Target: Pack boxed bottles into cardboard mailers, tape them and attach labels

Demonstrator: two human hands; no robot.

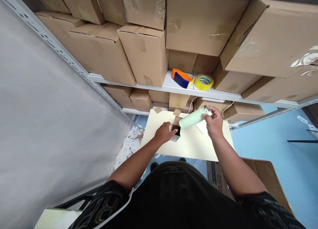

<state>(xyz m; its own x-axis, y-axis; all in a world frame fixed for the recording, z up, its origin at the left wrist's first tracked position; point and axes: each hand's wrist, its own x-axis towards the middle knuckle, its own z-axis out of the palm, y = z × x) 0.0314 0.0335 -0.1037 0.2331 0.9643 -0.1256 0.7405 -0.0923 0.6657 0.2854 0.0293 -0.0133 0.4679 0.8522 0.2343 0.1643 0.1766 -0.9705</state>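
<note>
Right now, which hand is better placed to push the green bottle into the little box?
Probably the right hand: it grips the pale green bottle by its capped end, tilted with the other end at the small open box. The left hand rests on the box, steadying it.
</note>
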